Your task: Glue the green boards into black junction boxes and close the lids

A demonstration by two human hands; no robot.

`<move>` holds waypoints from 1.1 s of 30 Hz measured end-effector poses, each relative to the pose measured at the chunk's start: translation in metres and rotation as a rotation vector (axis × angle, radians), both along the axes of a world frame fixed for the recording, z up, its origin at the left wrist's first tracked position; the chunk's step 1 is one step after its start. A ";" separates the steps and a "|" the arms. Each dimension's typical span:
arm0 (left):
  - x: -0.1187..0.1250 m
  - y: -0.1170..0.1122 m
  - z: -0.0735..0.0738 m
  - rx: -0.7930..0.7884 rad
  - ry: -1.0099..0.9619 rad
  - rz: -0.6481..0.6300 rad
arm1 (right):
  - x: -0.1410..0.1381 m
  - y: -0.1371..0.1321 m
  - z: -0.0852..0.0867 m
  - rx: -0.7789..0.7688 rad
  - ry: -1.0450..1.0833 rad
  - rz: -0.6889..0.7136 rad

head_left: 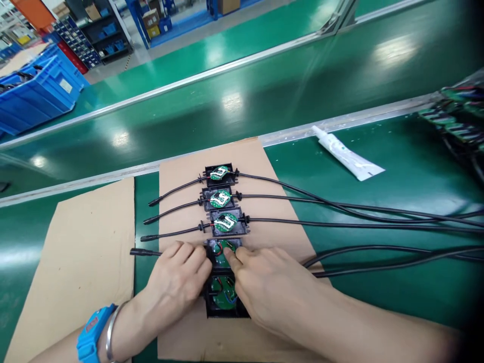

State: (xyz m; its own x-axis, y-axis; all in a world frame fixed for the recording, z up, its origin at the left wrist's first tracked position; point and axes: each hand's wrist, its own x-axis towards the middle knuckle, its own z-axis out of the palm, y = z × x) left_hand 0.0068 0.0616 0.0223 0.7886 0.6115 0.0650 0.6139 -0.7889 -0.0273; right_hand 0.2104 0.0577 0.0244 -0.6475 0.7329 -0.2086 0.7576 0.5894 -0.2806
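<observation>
Several small black boxes with round green circuit boards lie in a column on a cardboard sheet [260, 166], each with black cables running left and right. The three far boxes [225, 222] have white paste on their boards. My left hand [177, 282] rests with curled fingers against the left side of the fourth box [223, 248]. My right hand [264, 287] presses its index fingertip onto that box's green board. The nearest box [224, 298] lies between my two hands, partly covered.
A white squeeze tube [346, 154] lies to the right on the green bench. A second cardboard sheet [83, 257] sits at the left. A green conveyor belt [264, 85] runs behind. Circuit boards with wires [459, 118] pile up at the far right; blue crates [34, 91] stand far left.
</observation>
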 end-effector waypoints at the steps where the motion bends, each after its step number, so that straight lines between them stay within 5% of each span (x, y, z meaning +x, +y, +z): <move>1: 0.000 -0.003 0.001 -0.004 -0.035 0.034 | 0.000 0.000 0.001 -0.006 -0.011 0.001; 7: 0.003 -0.020 -0.010 -0.076 -0.037 0.132 | -0.003 -0.004 0.000 0.016 -0.030 0.006; 12: 0.006 -0.011 -0.006 -0.204 -0.079 0.160 | 0.003 -0.003 0.005 -0.037 -0.010 -0.036; 20: 0.012 0.000 -0.009 -0.233 -0.238 -0.134 | 0.036 0.002 0.018 -0.330 0.153 -0.199; 28: 0.011 -0.007 -0.019 -0.282 -0.236 -0.049 | 0.028 -0.005 0.010 -0.170 0.150 -0.144; 33: 0.012 -0.009 -0.019 -0.237 -0.246 -0.054 | 0.027 0.008 0.005 -0.363 0.206 -0.322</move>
State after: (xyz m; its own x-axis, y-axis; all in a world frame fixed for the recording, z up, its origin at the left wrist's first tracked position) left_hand 0.0189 0.0530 0.0036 0.7983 0.5904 0.1187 0.5367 -0.7869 0.3044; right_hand 0.2374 0.0654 0.0294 -0.4560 0.8058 -0.3779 0.7917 0.1733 -0.5858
